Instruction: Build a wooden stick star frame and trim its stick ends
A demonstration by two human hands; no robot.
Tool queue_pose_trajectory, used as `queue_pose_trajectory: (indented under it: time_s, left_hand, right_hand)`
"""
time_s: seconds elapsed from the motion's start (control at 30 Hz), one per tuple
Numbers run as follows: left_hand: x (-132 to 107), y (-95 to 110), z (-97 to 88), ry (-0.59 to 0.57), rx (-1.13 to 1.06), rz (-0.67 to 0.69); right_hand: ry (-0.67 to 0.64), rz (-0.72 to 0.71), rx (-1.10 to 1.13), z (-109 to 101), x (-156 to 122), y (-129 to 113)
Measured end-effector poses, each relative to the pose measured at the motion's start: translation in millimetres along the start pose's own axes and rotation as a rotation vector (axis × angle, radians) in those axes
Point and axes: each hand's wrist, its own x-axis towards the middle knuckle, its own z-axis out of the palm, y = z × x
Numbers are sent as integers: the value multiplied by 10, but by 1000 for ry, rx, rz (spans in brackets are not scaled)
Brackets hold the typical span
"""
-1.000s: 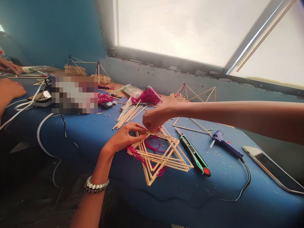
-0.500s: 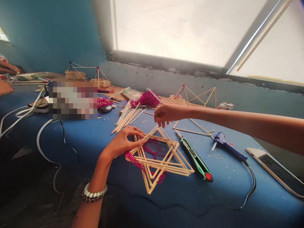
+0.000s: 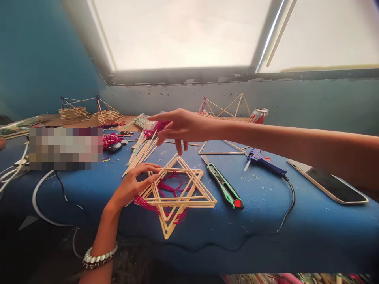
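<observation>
Scuffed blue padded tabletop [image 3: 296, 221] holds a flat star-shaped frame of pale wooden sticks [image 3: 192, 205] near centre, over wiry magenta thread [image 3: 168, 185]; left hand [image 3: 133, 183] rests on the frame, fingers spread apart; right hand [image 3: 183, 128] hovers farther off, fingers apart, touching nothing

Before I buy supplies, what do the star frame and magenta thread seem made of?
The star frame looks like thin bamboo or wood sticks: pale, unpainted, matte, with straight clean edges. The magenta thread looks like soft matte yarn, lying in loose limp loops; its fibre cannot be told from here.
</observation>
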Motion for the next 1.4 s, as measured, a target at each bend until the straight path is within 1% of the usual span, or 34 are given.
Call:
queue_pose_trajectory:
  time_s: [0.07, 0.13, 0.2, 0.23, 0.3, 0.33, 0.37, 0.4, 0.47, 0.57, 0.63, 0.7, 0.8, 0.87, 0.93, 1.03, 1.1, 1.13, 1.27, 1.33, 1.4]
  left_hand:
    - [10, 74, -54, 1, 7, -30]
    - [12, 198, -100, 50, 56, -25]
    - [-4, 383, -102, 109, 155, 31]
    - [-23, 494, -78, 114, 219, 76]
    - [-80, 724, 25, 50, 338, 159]
    - [-116, 827, 100, 5, 392, 180]
    - [-155, 915, 182, -16, 456, 206]
    - [-194, 982, 266, -26, 525, 217]
    - [-264, 1049, 420, -44, 634, 220]
    - [-334, 1024, 571, -90, 696, 230]
    - [-363, 979, 618, -105, 690, 250]
    - [-387, 943, 631, -93, 664, 273]
    - [-417, 904, 600, -107, 596, 348]
    - [-430, 871, 558, -129, 564, 412]
    - [-442, 825, 517, -122, 549, 447]
    - [-469, 752, 489, -113, 490, 432]
    - [-490, 716, 498, -109, 432, 404]
    - [-500, 703, 505, -104, 410, 384]
    - [-531, 702, 510, -102, 384, 296]
    - [-559, 748, 500, -113, 394, 276]
    - [-604, 837, 514, -95, 401, 278]
  right_hand:
    - [57, 26, -132, -54, -186, -19]
    - [97, 70, -296, -78, -451, 48]
    - [135, 112, -480, -60, -760, 149]
    - [161, 128, -572, -32, -915, 197]
    - [189, 169, -714, 62, -1200, 267]
    - [186, 201, -768, 127, -1320, 289]
    - [182, 227, -806, 201, -1423, 302]
    - [181, 247, -832, 283, -1507, 311]
    - [178, 279, -857, 458, -1623, 324]
    - [170, 393, -887, 704, -1677, 378]
    - [191, 491, -892, 827, -1640, 448]
    - [228, 566, -855, 899, -1561, 527]
    - [257, 614, -790, 914, -1447, 603]
    - [264, 619, -767, 887, -1439, 609]
    - [269, 637, -747, 855, -1517, 585]
    - [303, 671, -714, 833, -1763, 534]
    - [369, 659, -658, 851, -1954, 515]
    - [422, 635, -618, 871, -2042, 513]
    - [660, 472, -430, 1010, -2290, 536]
    - [700, 403, -325, 1090, -2364, 549]
    - [679, 355, -250, 1156, -2428, 558]
